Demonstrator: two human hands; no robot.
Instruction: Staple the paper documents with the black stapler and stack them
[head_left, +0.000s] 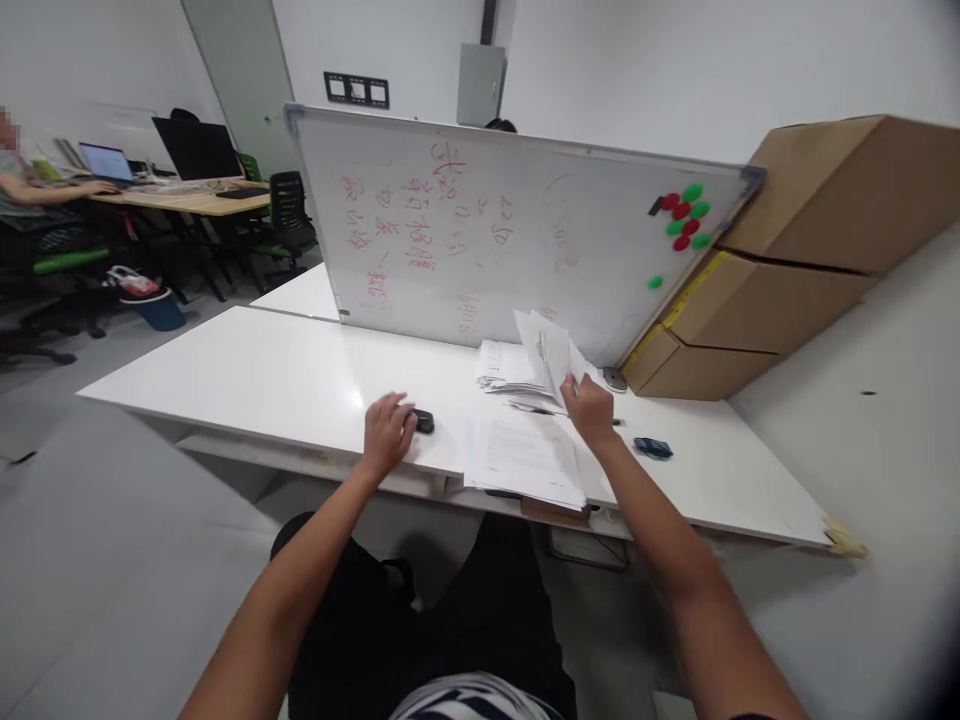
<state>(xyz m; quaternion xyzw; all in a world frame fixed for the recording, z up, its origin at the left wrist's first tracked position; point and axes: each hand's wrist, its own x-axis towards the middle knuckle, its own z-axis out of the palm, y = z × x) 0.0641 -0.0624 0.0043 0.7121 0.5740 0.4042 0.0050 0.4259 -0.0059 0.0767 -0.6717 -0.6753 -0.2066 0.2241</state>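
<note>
My right hand (590,408) pinches a few white sheets of paper (546,350) by their lower edge, holding them tilted up off the table. Behind them lies a thick stack of papers (506,366). A second pile of printed sheets (523,462) rests at the table's front edge, its near side jutting over. To the left, my left hand (388,435) hovers with fingers apart beside a small black stapler (423,421); whether a fingertip touches it I cannot tell. Right of my right hand sits a dark blue-black small item (652,448), its kind unclear.
A whiteboard (420,230) with red writing and round magnets leans along the back of the white table (247,375). Stacked cardboard boxes (720,310) stand at the right. At the far left, a person's arm (60,190) rests at a desk with a laptop (107,163).
</note>
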